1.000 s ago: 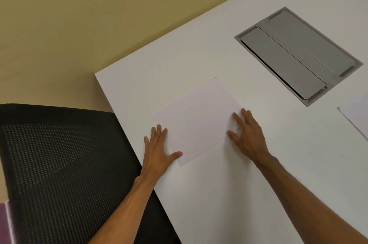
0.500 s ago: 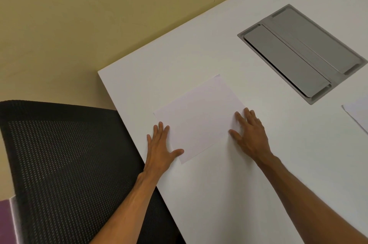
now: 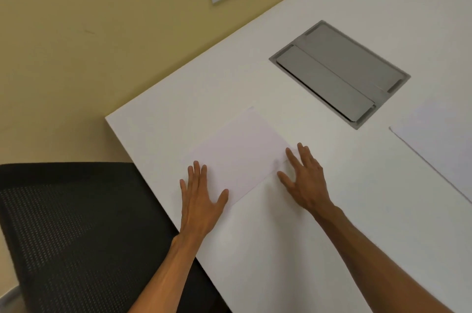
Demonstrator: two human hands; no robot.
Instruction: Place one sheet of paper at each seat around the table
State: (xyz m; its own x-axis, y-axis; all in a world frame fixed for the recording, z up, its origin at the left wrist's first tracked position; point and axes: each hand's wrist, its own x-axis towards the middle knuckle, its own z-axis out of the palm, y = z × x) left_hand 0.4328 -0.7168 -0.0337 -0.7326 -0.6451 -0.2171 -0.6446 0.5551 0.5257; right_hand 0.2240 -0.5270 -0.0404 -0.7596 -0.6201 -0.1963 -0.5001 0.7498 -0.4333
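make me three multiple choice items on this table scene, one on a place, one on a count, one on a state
1. Where is the black mesh chair relative to the sheet of paper under the hands?
A. Off the table's edge, to the left of the sheet
B. Beyond the grey cable hatch
C. On top of the table

2. How many sheets of paper show on the white table?
A. One
B. Two
C. Four

3. How are the left hand and right hand placed?
A. Both clenched in fists
B. Pinching the sheet up in the air
C. Open and flat, fingers spread at the sheet's near corners

Answers:
1. A, the chair back sits beside the table corner, left of the sheet.
2. B, one sheet lies between the hands and a second sheet lies at the right edge of view, past the cable hatch.
3. C, both palms face down and the sheet lies flat.
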